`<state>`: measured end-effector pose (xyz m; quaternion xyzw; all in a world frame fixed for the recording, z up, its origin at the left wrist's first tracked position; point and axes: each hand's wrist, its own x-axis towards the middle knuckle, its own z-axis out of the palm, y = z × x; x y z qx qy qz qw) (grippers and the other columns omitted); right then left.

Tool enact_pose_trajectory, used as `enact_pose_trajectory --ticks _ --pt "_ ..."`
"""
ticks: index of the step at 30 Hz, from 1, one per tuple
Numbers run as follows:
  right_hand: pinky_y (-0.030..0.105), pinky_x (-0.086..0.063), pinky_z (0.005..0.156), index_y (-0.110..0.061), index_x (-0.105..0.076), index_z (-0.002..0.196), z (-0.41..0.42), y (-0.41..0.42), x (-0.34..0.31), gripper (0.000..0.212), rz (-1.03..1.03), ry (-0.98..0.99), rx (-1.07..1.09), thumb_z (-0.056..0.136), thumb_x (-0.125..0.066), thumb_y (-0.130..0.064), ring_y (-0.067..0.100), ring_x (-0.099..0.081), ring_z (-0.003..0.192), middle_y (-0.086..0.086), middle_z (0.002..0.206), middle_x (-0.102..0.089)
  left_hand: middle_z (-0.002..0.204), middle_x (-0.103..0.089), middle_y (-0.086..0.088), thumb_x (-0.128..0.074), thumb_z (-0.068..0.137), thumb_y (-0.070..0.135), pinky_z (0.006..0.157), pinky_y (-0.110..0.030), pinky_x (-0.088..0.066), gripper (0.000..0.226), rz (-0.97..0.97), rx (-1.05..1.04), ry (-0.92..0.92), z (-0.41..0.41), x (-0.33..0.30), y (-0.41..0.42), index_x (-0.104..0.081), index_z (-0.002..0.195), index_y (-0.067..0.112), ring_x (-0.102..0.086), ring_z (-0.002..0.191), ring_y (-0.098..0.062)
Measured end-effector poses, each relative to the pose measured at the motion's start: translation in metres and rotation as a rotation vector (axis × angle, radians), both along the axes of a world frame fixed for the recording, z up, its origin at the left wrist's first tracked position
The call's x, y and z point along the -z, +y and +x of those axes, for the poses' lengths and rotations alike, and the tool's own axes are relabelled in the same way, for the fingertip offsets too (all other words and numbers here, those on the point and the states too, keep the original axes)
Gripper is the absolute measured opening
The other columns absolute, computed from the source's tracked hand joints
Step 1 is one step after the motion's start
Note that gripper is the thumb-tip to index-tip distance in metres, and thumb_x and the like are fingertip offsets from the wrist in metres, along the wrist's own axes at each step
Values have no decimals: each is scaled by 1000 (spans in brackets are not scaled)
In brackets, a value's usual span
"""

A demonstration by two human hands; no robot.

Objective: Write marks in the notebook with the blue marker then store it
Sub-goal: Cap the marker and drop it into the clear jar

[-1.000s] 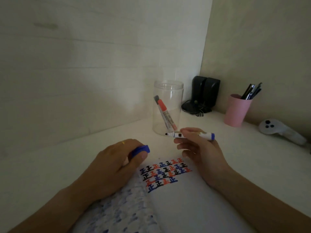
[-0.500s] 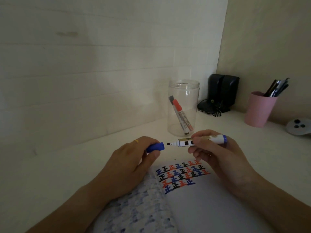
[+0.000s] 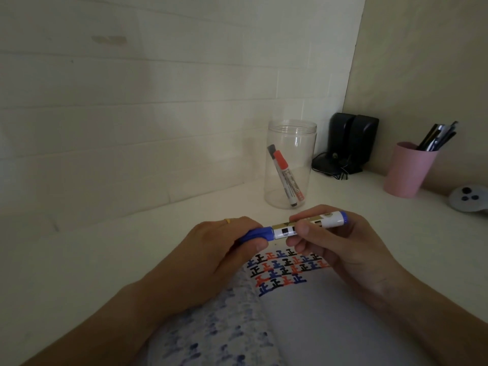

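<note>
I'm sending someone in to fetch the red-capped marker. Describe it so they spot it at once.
Find the clear plastic jar standing on the white desk near the corner, left of the black speakers. Two markers lean inside it; take the red-capped marker, not the black-capped marker beside it.

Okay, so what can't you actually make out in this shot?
Head view only:
- Blue marker tip: covered by the cap in the left hand.
- Label print: too small.
- Notebook lower pages: cut off by the bottom edge.
- Grey device: cut off at right.
</note>
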<state>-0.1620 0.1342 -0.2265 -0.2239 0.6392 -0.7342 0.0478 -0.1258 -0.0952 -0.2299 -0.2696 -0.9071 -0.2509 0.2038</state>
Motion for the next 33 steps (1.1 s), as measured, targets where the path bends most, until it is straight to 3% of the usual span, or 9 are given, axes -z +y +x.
enact_pose_trajectory --ticks 5,10,13,16,18,20,22,26,33 --pt "26 -59 66 -5 -79 94 2 1 0 25 -35 28 -57 72 -77 -15 24 -74 71 19 80 -77 66 -61 31 -47 100 42 55 -7 -39 28 148 34 -93 7 -5 3 -68 102 23 -60 60 1" --pt "27 -60 67 -6 -80 96 4 -1 -2 31 18 51 -75 68 -83 -19 26 -77 73 19 83 -79 60 -58 25 -45 100 45 51 -10 -34 30 162 63 -125 10 -5 2 -65 90 24 -51 49 -6" --pt "29 -60 65 -5 -79 88 6 1 -6 21 76 55 -54 69 -81 -12 25 -77 72 19 82 -80 60 -59 19 -53 99 48 52 -10 -34 31 216 38 -51 5 -2 0 -66 85 24 -51 50 -7" --pt "40 -61 75 -6 -69 81 9 -6 0 19 193 45 -154 70 -84 -7 37 -78 83 21 85 -80 59 -56 2 -63 85 52 55 -12 -37 36 405 -6 -7 -2 -1 -1 -67 79 17 -49 53 -9" --pt "45 -59 84 -7 -63 92 11 -11 2 26 174 -16 -208 74 -81 -4 38 -76 91 24 92 -79 63 -57 3 -59 87 50 58 -12 -39 34 440 2 -5 -3 -1 -2 -65 80 18 -50 56 -12" --pt "47 -57 88 -13 -58 119 8 -12 2 44 92 -79 -193 80 -73 2 36 -75 99 27 105 -77 71 -62 2 -47 95 51 60 -16 -42 35 348 -18 -2 -4 2 -6 -65 87 22 -56 65 -17" --pt "43 -57 83 -28 -53 137 3 -7 1 62 78 -76 -132 86 -66 6 32 -74 97 24 111 -76 83 -65 8 -37 98 54 67 -22 -47 35 183 -97 -8 -6 6 -13 -63 99 31 -61 79 -15" --pt "41 -60 84 -30 -58 136 -6 -6 9 57 153 -70 -48 90 -65 4 33 -73 103 23 101 -77 104 -62 19 -28 99 58 81 -26 -49 40 -80 -168 -28 -12 11 -21 -62 109 39 -57 95 -5" --pt "38 -60 85 -30 -60 135 1 -7 4 51 174 -72 -32 92 -64 -1 36 -72 103 21 100 -78 107 -65 12 -19 95 65 82 -38 -53 58 -205 -153 -75 -18 12 -19 -65 108 31 -58 99 -10"
